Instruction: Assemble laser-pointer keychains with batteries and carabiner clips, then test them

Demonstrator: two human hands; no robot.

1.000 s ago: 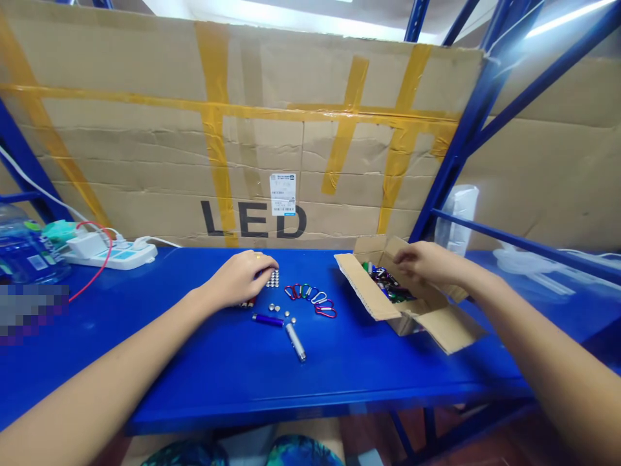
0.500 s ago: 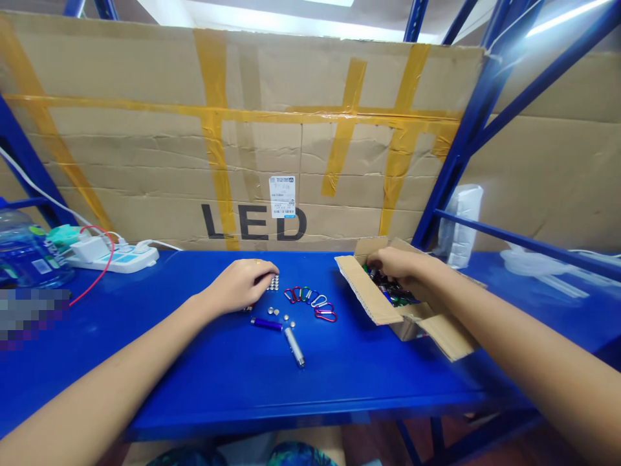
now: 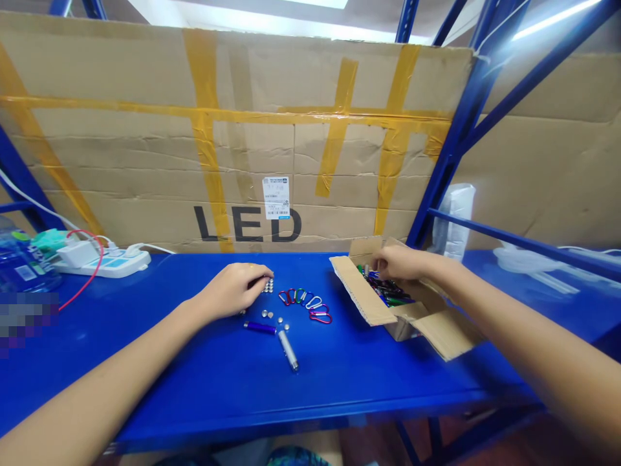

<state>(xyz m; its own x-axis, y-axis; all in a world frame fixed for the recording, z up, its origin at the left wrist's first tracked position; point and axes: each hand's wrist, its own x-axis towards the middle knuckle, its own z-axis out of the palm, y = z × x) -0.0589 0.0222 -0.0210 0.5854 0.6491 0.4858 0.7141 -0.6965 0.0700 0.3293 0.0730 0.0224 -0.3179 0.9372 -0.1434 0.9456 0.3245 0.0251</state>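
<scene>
My left hand (image 3: pixel 230 290) rests on the blue steel tabletop (image 3: pixel 349 375), its fingers curled against a small stack of silver button cells (image 3: pixel 268 285). Several loose button cells (image 3: pixel 270 316) lie just below it, beside a purple mini flashlight (image 3: pixel 259 327) and a silver mini flashlight (image 3: pixel 288 350). A row of coloured carabiners (image 3: pixel 305 299) lies to the right. My right hand (image 3: pixel 400 262) reaches into an open cardboard box (image 3: pixel 361 291) packed with keychain parts (image 3: pixel 388 289). Its fingertips sit among them, and whether they pinch anything is hidden.
A large taped cardboard sheet (image 3: pixel 233 149) printed LED stands behind the table. At the far left are a power strip (image 3: pixel 101 263), a red cable (image 3: pixel 85 278) and a water bottle (image 3: pixel 22 272). A blue shelf upright (image 3: pixel 460 129) rises at the right.
My right hand has moved left and down into the box. My left hand stays by the button cells, and the view has shifted slightly.
</scene>
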